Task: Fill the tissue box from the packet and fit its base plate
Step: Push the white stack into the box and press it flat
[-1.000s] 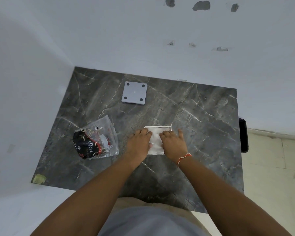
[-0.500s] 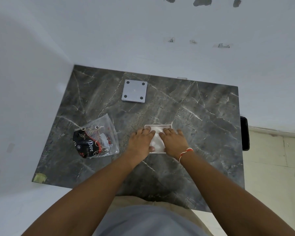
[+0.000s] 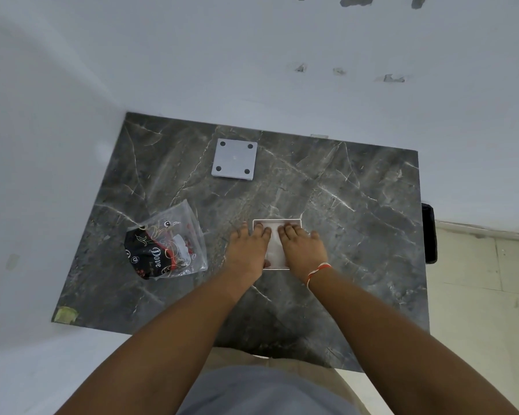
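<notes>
A white square tissue box (image 3: 277,220) lies open side up on the dark marble table (image 3: 357,220), near the middle. White tissues (image 3: 274,250) fill it. My left hand (image 3: 247,253) and my right hand (image 3: 303,251) lie flat side by side on the tissues, fingertips near the far rim, palms over the box's left and right edges. The grey square base plate (image 3: 234,158), with four black dots at its corners, lies apart at the back of the table. The clear plastic packet (image 3: 165,244) with black print lies crumpled to the left of my left hand.
White walls close in the table at the back and the left. A black object (image 3: 429,233) sticks out at the table's right edge, with light floor tiles beyond it. A scrap of tape (image 3: 66,313) marks the near left corner.
Both hands have slid a little forward over the box, and the tissues lie flatter inside its rim. The packet and the base plate have not moved.
</notes>
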